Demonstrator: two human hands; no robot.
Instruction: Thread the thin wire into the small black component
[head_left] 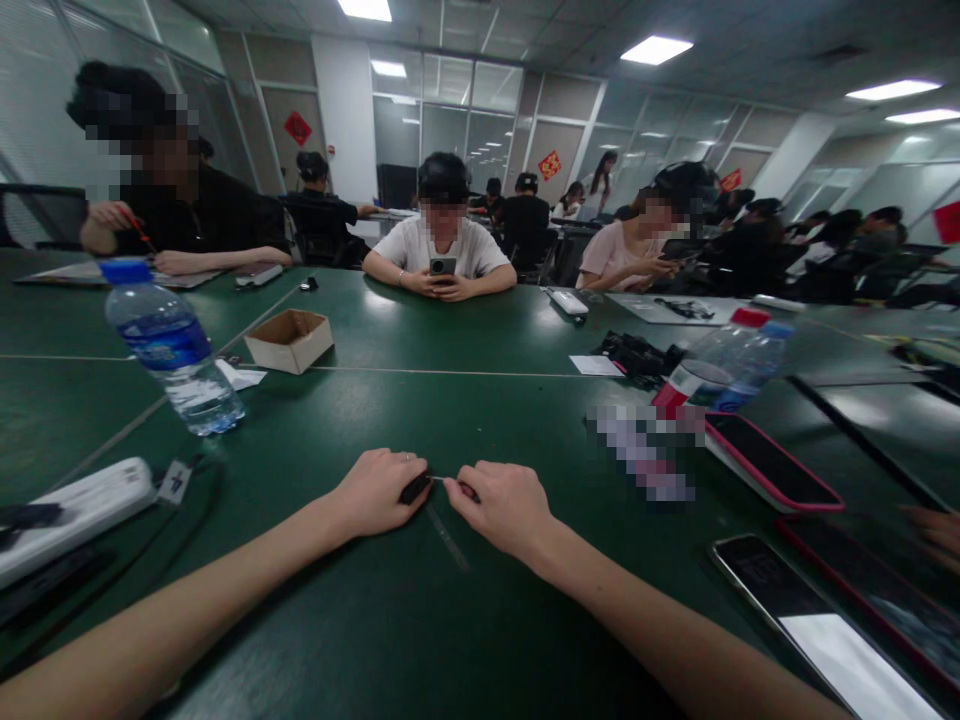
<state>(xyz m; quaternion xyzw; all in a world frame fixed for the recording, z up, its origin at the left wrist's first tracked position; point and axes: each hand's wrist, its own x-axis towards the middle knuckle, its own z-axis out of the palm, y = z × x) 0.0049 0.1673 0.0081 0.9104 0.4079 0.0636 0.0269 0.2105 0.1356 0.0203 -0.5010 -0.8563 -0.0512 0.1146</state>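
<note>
My left hand (381, 492) rests on the green table (360, 620) near the middle, its fingers wrapped round a small black object (415, 488). Close beside it on the right, my right hand (504, 500) is closed on a small dark handle (469, 491), mostly hidden by the fingers. A thin metal shaft (440, 478) bridges the short gap between the two hands. Below the gap, a clear strip (448, 540) lies on the tabletop.
A water bottle (176, 350) and an open box (292, 342) stand at the left. A white power strip (82, 515) lies near left. Phones (772, 460) and two bottles (709, 370) are at the right. People sit across the table; another hand (937, 535) shows far right.
</note>
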